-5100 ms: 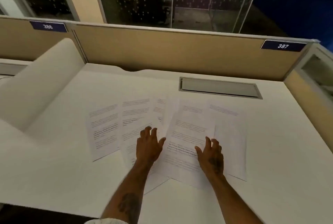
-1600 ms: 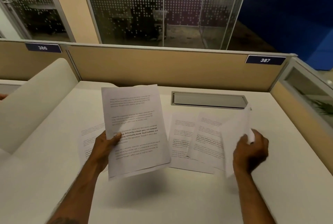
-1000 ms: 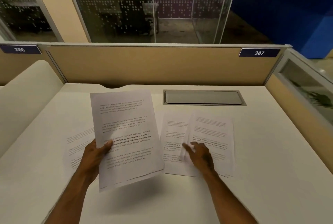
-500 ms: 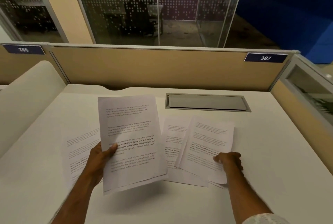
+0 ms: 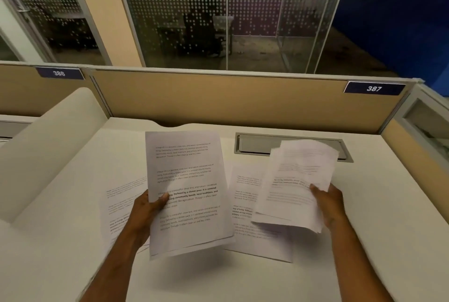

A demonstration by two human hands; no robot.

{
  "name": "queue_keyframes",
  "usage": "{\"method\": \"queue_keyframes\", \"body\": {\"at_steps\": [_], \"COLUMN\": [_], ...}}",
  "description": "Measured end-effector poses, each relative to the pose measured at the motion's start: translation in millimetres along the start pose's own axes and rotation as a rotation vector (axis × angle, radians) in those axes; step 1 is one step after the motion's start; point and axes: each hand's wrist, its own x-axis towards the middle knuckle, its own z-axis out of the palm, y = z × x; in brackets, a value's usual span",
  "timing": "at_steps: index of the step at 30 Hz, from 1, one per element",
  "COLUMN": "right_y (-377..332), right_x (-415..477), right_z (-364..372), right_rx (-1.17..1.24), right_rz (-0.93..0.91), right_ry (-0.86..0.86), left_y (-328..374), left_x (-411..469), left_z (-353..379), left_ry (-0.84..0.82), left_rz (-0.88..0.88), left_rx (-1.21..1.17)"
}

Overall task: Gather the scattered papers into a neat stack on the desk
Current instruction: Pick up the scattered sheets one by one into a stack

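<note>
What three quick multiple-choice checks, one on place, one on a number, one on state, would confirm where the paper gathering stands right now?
1. Where is the sheet that lies between the two held bundles?
A. Flat on the desk
B. On the cable-tray lid
C. Leaning on the partition

2. Which number is on the label at the right end of the partition?
A. 386
B. 387
C. 378

3. What is the right hand doing?
A. Resting empty on the desk
B. Holding papers lifted off the desk
C. Pressing the cable-tray lid

Key: 1 A, the sheet lies flat on the desk, in front of the cable-tray lid. 2 B, the label on the partition reads 387. 3 B, the right hand grips papers raised above the desk, while the left hand holds its own bundle.
</note>
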Motion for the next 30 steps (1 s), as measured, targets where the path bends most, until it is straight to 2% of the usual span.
{"method": "queue_keyframes", "body": {"at_steps": [4, 7, 10, 17, 21, 26, 28, 30], "right_y": [-52, -66, -62, -37, -34, -32, -25, -8], "right_x": [-32, -52, -71, -111, -127, -133, -122, -100], "right_z": [-13, 8, 46, 118, 137, 147, 140, 124], "right_rx": [0.256, 0.318, 0.331, 0.240, 0.083, 0.006, -0.019, -0.177], "right_rz": [-0.120, -0.079, -0.032, -0.070, -0.183, -0.255, -0.215, -0.156], "right_ry": [-0.284, -0.539, -0.659, -0.709, -0.643, -0.713, -0.608, -0.322], "left_y": [13, 20, 25, 25, 20, 10, 4, 0], "left_x": [-1, -3, -6, -23, -28, -32, -34, -38], "left_z": [2, 9, 18, 27, 24, 19, 12, 4], "left_ry": [-0.017, -0.042, -0.054, -0.126, -0.094, -0.003, 0.047, 0.072], "left_rz": [0.010, 0.021, 0.024, 0.041, -0.044, 0.014, 0.010, 0.010], "left_rx": [-0.005, -0.016, -0.034, -0.075, -0.164, -0.056, -0.038, -0.042]}}
